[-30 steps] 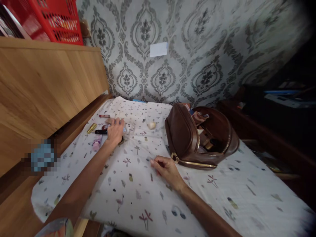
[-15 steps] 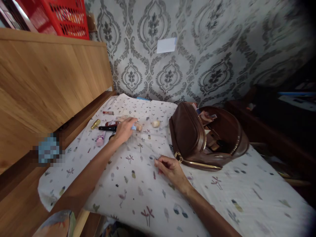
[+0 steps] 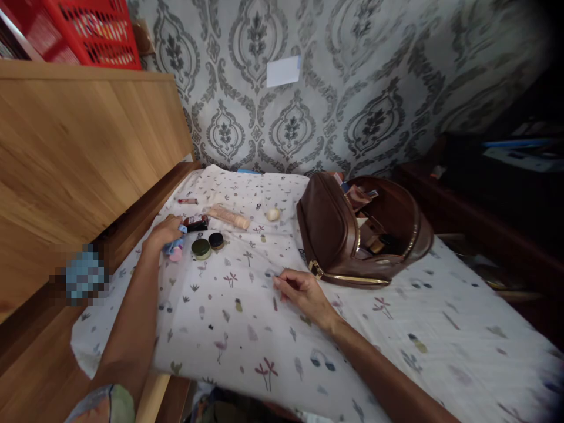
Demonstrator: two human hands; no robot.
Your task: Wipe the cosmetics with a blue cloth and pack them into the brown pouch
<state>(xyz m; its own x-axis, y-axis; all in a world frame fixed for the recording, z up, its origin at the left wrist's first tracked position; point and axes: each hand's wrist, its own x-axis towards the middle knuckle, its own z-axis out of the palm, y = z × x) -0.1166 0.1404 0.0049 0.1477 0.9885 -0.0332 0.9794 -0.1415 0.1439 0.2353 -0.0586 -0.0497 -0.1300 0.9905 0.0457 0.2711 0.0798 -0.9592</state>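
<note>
My left hand (image 3: 162,232) reaches to the left side of the patterned sheet, its fingers bent around a crumpled light-blue piece that looks like cloth (image 3: 175,245). It hangs just above a pink-capped bottle (image 3: 176,255) and partly hides it. Beside the fingertips lies a dark, labelled packet (image 3: 197,222). Two small round jars, one with a green lid (image 3: 201,248) and one with a black lid (image 3: 216,239), sit to the right. A beige tube (image 3: 230,217) lies behind them. My right hand (image 3: 304,294) rests on the sheet with curled fingers, nothing visible in it.
A brown leather bag (image 3: 328,235) stands unzipped on the right, with several cosmetics inside. A small cream-coloured round item (image 3: 272,214) and a thin red tube (image 3: 187,201) lie on the sheet (image 3: 247,341). The wooden cabinet (image 3: 88,135) borders the left.
My left hand has moved left with the light-blue piece, from the beige tube to the pink-capped bottle. The jars and tube are now uncovered. My right hand stays put.
</note>
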